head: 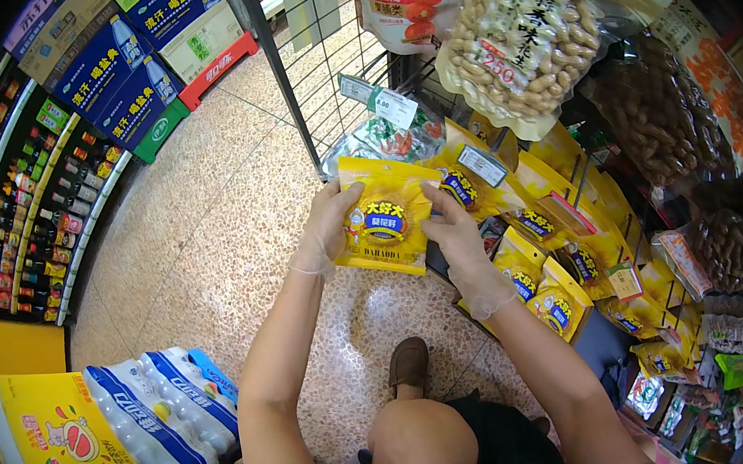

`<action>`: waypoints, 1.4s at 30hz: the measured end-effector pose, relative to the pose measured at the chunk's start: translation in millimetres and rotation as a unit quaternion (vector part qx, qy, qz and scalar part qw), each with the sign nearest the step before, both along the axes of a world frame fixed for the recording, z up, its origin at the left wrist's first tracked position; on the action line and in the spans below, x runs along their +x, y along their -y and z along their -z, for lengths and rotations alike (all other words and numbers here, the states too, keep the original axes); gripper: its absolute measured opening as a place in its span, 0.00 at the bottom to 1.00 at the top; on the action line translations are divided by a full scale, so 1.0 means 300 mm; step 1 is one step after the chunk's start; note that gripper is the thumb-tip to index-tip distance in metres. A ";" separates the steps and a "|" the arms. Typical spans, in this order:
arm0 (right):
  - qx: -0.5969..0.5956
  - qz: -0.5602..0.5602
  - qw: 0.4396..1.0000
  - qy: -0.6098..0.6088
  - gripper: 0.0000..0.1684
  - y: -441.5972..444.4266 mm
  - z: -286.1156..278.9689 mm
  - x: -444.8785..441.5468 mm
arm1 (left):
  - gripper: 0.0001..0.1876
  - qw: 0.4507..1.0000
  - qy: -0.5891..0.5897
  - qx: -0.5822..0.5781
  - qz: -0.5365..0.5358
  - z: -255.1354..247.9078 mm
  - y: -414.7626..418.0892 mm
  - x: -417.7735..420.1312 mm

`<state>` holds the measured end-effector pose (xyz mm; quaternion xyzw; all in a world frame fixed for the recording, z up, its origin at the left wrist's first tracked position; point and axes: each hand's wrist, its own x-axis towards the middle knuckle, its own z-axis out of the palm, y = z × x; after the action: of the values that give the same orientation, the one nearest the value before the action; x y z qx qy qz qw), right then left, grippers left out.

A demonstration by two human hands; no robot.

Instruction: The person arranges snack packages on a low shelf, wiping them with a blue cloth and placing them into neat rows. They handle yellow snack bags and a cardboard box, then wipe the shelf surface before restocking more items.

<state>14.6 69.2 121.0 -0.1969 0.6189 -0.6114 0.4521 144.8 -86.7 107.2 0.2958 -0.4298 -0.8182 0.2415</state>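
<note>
Between my hands is a yellow bag of sunflower seeds (380,220), its printed front facing up toward me. My left hand (329,223), in a thin clear glove, grips the bag's left edge with the thumb on top. On the opposite edge, my right hand (451,232), gloved the same way, pinches the bag between thumb and fingers. Just right of that hand, matching yellow seed bags (530,223) hang from rack hooks. A few more yellow bags (554,303) lean in a low bin beside my right wrist.
A black wire grid panel (315,58) rises ahead, beside a large bag of peanuts (529,45). Price tags (483,164) stick out on the hooks. Blue drink cartons (127,81), bottle shelves (37,224) and shrink-wrapped water bottles (158,418) stand leftward. Speckled floor (207,252) lies between.
</note>
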 end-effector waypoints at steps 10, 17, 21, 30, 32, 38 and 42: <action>-0.002 0.122 0.990 -0.067 0.37 -0.252 -0.045 0.030 | 0.17 0.991 0.096 -0.063 0.063 -0.058 -0.213 -0.088; -0.003 0.297 0.952 -0.071 0.33 -0.556 -0.005 -0.048 | 0.27 0.966 0.097 -0.176 0.165 -0.033 -0.483 -0.277; 0.062 0.341 0.932 -0.104 0.35 -0.707 0.059 -0.111 | 0.41 0.898 0.134 -0.342 0.241 0.020 -0.613 -0.348; 0.235 0.272 0.875 -0.326 0.35 -0.738 0.158 -0.133 | 0.34 0.804 0.161 -0.518 0.244 0.095 -0.723 -0.389; 0.228 0.253 0.876 -0.341 0.35 -0.723 0.158 -0.117 | 0.33 0.782 0.164 -0.561 0.218 0.106 -0.719 -0.379; 0.343 0.168 0.774 -0.506 0.35 -0.677 0.157 -0.069 | 0.32 0.742 0.184 -0.623 0.165 0.123 -0.724 -0.351; 0.275 0.226 0.787 -0.503 0.37 -0.719 0.172 -0.077 | 0.36 0.643 0.145 -0.732 0.175 0.101 -0.744 -0.340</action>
<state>-8.4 285.0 69.4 -0.1985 0.9276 -0.3140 -0.0396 42.7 136.4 76.9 0.0567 -0.9617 -0.2108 0.1657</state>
